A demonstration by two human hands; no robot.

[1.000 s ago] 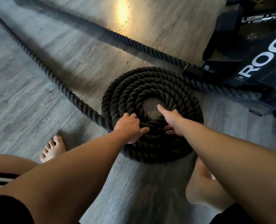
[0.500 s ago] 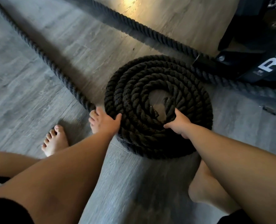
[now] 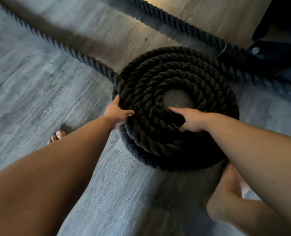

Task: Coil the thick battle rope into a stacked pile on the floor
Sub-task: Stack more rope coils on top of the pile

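A thick black battle rope lies wound into a round stacked coil (image 3: 184, 79) on the grey wood floor, with a bare patch of floor in its centre. A loose length of the rope (image 3: 56, 43) runs from the coil's left side toward the upper left. My left hand (image 3: 117, 112) grips the outer turn at the coil's left edge, where that loose length joins. My right hand (image 3: 190, 119) rests on the near inner turns, thumb and fingers curled around one strand.
A second rope length (image 3: 180, 26) runs along the top toward a black metal rack base (image 3: 269, 53) at the upper right. My bare left foot (image 3: 57, 136) shows by my left arm; my right foot (image 3: 230, 198) stands just below the coil.
My left hand has shifted up along the coil's left edge and closed on the outer turn. My right hand stays on the inner turns. The view has moved closer to the coil.
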